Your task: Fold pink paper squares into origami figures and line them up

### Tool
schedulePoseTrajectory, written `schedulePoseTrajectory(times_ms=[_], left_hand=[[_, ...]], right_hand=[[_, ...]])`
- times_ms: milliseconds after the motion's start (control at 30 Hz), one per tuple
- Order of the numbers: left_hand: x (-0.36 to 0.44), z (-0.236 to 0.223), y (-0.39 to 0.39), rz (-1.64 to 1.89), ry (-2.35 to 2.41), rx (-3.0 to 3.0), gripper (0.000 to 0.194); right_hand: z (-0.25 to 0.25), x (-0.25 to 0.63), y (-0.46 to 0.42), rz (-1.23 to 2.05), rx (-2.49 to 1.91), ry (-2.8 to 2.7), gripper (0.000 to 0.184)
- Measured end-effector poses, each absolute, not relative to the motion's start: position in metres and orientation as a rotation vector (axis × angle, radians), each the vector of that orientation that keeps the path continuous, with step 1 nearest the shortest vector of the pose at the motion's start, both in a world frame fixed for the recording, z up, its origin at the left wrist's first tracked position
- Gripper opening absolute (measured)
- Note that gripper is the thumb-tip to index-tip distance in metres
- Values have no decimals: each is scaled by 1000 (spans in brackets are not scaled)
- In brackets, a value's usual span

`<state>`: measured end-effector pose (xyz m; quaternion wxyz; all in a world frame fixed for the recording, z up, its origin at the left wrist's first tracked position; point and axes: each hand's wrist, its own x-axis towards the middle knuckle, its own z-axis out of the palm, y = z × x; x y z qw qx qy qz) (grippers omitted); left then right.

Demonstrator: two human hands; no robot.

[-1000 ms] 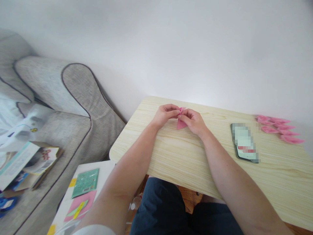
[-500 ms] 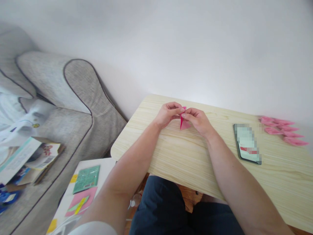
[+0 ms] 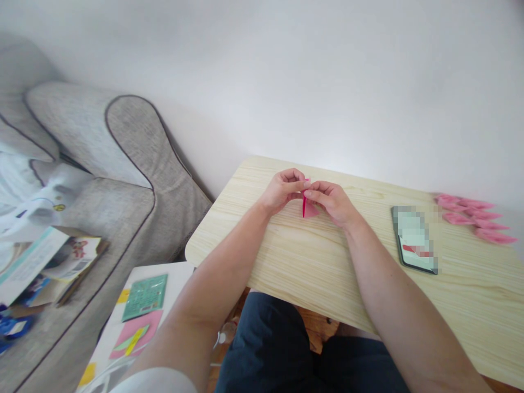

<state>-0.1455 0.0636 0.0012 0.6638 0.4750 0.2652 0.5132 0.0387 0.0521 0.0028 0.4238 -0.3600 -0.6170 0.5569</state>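
Note:
Above the far part of the wooden table (image 3: 311, 256), a small folded piece of pink paper (image 3: 310, 210) is held between my two hands. My left hand (image 3: 282, 191) pinches its upper left edge with thumb and fingers. Close beside it, my right hand (image 3: 332, 201) pinches the paper from the right. A darker pink fold points down between the hands, with a paler flap to its right. My fingers cover the upper part of the paper.
A phone (image 3: 415, 240) lies right of my right arm. Several folded pink paper pieces (image 3: 472, 217) sit at the far right. On the left stand a white side table (image 3: 180, 273) with a green packet (image 3: 145, 296) and pink sheets (image 3: 149, 327), and a grey sofa (image 3: 131, 142).
Both hands stay in nearly the same place. The pink paper has turned slightly between my fingers, and its dark fold looks narrower.

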Motion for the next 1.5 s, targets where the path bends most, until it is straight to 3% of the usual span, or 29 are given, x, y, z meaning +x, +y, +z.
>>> schedulePoseTrajectory(times_ms=[700,1500], left_hand=[[-143,2,62,1145,583,1072,38],[-144,1,62,1163,560,1026,23]], right_hand=[[4,40,51,1535,-868,-1400,31],[-2,39,53,1611,-800,-1339,17]])
